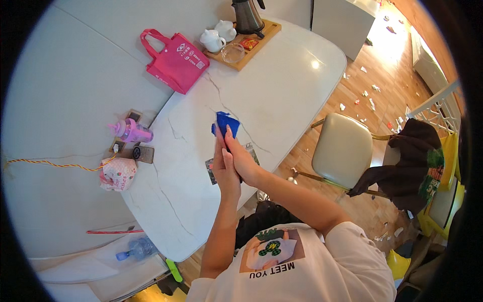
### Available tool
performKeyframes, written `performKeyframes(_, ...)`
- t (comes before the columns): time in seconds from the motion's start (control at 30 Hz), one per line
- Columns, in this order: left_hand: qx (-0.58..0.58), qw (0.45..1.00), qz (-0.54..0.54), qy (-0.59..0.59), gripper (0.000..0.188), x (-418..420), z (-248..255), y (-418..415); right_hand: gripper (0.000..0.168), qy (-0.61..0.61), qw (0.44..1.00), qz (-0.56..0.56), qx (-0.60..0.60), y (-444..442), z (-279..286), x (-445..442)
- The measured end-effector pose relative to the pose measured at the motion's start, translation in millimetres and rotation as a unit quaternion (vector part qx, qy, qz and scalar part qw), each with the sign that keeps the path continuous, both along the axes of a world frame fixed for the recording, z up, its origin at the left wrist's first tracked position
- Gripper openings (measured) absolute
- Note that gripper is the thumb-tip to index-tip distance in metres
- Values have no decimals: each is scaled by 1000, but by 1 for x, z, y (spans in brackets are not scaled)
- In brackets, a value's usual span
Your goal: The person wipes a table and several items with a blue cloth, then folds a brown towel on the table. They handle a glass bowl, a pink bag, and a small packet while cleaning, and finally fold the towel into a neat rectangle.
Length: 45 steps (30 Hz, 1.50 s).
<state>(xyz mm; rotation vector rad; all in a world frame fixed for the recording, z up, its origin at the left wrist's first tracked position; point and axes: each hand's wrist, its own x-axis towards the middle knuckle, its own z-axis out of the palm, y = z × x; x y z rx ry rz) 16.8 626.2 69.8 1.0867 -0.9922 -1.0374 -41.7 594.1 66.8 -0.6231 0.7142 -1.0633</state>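
Note:
My left hand [225,170] and my right hand [244,160] are pressed together above the near side of a white marble-patterned table [181,196]. A piece of blue cloth or soft sheet [228,124] is held between them and sticks out past the fingertips. The right thumb lies along its face, and the left fingers lie against its left side. A dark edge shows below the right palm; what it belongs to is hidden. Beneath the hands, a dark printed sheet or packet [210,171] lies on the table, mostly covered.
Along the wall are a pink bag [179,62], a pink-purple bottle [136,131], a phone-like object [145,154] and a white printed pouch [119,173]. A wooden tray [241,64] carries teapots [212,40] and a kettle [247,17]. A chair [341,145] stands right; paper scraps litter the floor.

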Motion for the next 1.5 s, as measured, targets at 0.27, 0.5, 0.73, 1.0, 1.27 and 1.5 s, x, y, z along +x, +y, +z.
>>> performKeyframes(0.27,96,944,-134,286,48,21,16,4,40,479,831,-101,-263,56,-30,-3)
performKeyframes(0.5,154,920,-103,346,49,-2,40,29,41,528,803,-10,-277,16,23,-35)
performKeyframes(0.73,115,944,-9,310,45,26,52,22,34,434,870,-65,-226,66,-45,-39)
performKeyframes(1.0,72,970,22,233,43,49,32,15,22,298,871,-297,-253,49,16,-70)
performKeyframes(1.27,91,949,-79,291,54,15,51,18,43,470,775,-58,-418,64,37,-18)
performKeyframes(1.5,27,911,-98,399,58,7,82,23,45,444,803,-132,-376,26,33,-15)
